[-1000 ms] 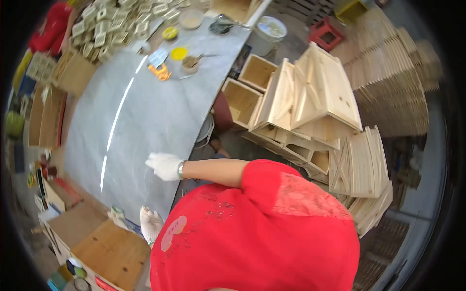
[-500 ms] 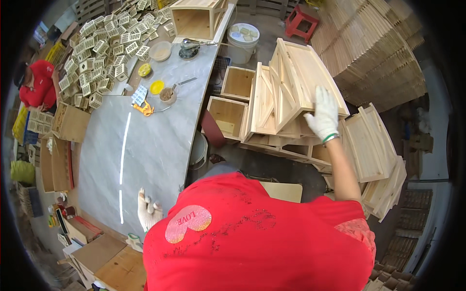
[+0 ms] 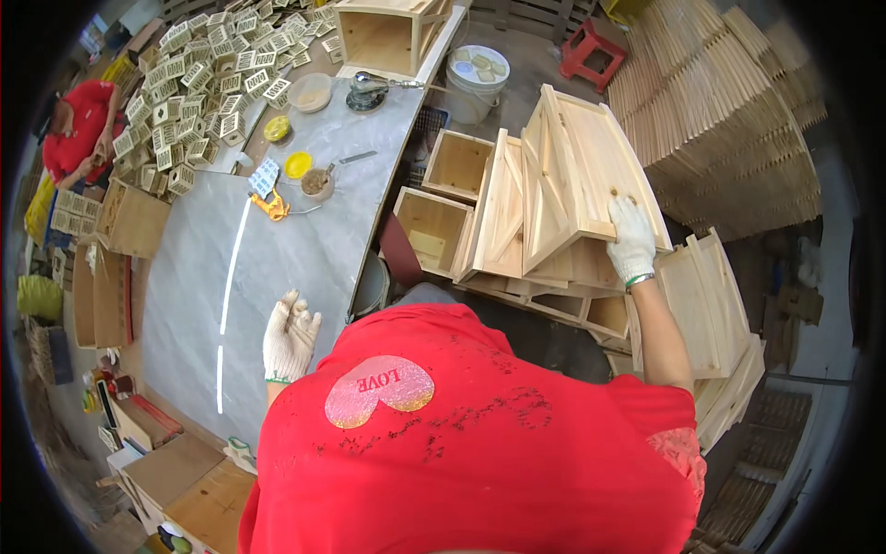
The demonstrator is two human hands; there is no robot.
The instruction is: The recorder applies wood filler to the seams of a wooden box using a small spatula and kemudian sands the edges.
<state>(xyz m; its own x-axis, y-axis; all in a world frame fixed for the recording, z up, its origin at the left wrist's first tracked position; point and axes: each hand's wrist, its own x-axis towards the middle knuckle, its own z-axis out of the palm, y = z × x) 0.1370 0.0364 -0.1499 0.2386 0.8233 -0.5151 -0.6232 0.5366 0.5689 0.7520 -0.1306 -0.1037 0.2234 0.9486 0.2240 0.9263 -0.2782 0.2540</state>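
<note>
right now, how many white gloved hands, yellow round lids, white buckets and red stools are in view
white gloved hands: 2
yellow round lids: 2
white bucket: 1
red stool: 1
total: 6

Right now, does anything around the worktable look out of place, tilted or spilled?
Nothing looks spilled or broken. The wooden box under the right hand lies tilted on the stack of wooden crates beside the grey table. The left hand rests open on the table. Small lattice boxes lie in a loose heap.
</note>
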